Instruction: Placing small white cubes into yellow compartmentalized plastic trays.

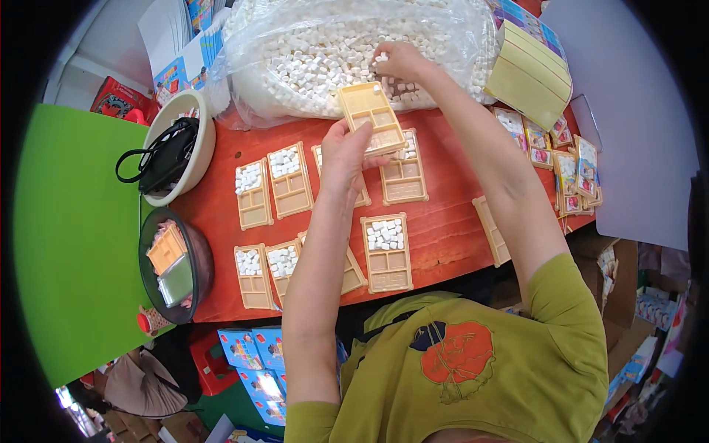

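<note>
My left hand (346,151) grips a beige compartment tray (368,118) and holds it tilted above the table, with one small white piece in its large top compartment. My right hand (402,62) reaches into a big clear plastic bag (251,100) full of small white marshmallow-like pieces (317,74). Its fingers are closed on some of these white pieces (381,57). Below, in two rows, lie more beige trays. In one near tray (387,260) the white pieces fill the top compartment and the lower ones are bare. My left forearm partly covers some trays.
The red table (450,229) bears another tray (492,230) at the right, partly under my right arm. Packaged sets (569,173) and a yellow sheet (532,74) lie at the far right. On the left stand a white tub (207,151) with a black bag and a dark bowl (201,266).
</note>
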Demonstrator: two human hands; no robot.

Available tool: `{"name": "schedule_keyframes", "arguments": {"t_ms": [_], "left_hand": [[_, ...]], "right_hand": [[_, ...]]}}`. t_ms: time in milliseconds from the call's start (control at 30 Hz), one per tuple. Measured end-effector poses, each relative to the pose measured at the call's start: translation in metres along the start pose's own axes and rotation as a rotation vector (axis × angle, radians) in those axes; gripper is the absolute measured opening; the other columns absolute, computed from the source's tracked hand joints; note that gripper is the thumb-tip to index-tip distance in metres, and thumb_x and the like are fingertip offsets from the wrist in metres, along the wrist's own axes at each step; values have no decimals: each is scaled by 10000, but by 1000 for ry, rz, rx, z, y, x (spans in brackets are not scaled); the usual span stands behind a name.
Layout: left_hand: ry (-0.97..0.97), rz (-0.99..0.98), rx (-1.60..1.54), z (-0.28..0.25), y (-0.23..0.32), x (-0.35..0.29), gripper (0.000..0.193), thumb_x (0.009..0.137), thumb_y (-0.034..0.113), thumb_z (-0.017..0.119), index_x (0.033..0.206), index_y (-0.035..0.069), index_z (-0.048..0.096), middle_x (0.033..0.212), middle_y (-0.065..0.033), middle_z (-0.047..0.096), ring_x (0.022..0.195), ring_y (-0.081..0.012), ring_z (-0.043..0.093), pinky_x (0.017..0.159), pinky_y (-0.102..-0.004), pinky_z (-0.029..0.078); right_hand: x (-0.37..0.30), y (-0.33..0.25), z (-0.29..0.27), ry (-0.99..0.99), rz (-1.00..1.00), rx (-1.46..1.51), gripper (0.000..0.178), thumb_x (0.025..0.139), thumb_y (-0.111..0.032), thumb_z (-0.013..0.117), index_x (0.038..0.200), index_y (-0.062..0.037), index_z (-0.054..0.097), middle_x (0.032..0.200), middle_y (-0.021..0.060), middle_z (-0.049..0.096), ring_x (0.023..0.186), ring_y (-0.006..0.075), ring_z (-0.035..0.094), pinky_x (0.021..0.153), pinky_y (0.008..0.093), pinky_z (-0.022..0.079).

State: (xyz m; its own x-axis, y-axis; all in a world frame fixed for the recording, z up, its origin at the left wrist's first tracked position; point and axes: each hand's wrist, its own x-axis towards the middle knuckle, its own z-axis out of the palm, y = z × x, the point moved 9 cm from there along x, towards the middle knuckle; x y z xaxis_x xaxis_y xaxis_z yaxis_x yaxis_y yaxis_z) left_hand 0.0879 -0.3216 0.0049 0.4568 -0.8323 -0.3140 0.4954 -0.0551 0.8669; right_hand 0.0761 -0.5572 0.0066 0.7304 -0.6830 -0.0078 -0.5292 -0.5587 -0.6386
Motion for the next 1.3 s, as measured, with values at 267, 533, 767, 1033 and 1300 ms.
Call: {"name": "schedule_keyframes", "arguments": {"t_ms": [267,533,767,1033,1300], "left_hand": [[-45,-51,-64,21,-12,39,287,928,97,575,1176,-32,515,1034,-152,667,809,-252,713,533,-311,610],[-61,-110,-103,36,-29,59,319,943,113,576,1226,26,458,1121,-165,624,862,-280,696,610,-367,611],[-53,-139,-157,35,-37,64,317,952,113,583,1242,63,464,1152,-145,612,884,-279,689,609,-381,606],[-60,-123,-143,42,-36,61,373,958,121,583,1295,66,433,1140,-144,616,873,-267,691,598,-366,605],[-55,-129,-116,37,-34,53,376,955,102,583,1299,64,438,1116,-131,625,866,-262,695,591,-364,606]], "right_hand": [[-44,-69,-8,-240,-297,-174,350,783,-243,674,1103,-102,673,991,122,663,935,242,621,823,372,493],[-55,-51,-32,-243,-303,-2,410,856,-152,610,1263,-102,632,1063,113,673,959,215,624,868,342,495],[-61,-43,-58,-85,-242,143,298,882,-129,571,1148,-79,695,1007,131,710,896,237,658,859,343,512],[-71,-52,-29,12,-473,-121,276,880,-221,640,1092,-59,708,1017,140,668,935,276,647,853,369,516],[-67,-42,-59,177,-377,-143,231,907,-215,596,1027,-67,727,1050,153,656,972,301,638,860,386,509]]}}
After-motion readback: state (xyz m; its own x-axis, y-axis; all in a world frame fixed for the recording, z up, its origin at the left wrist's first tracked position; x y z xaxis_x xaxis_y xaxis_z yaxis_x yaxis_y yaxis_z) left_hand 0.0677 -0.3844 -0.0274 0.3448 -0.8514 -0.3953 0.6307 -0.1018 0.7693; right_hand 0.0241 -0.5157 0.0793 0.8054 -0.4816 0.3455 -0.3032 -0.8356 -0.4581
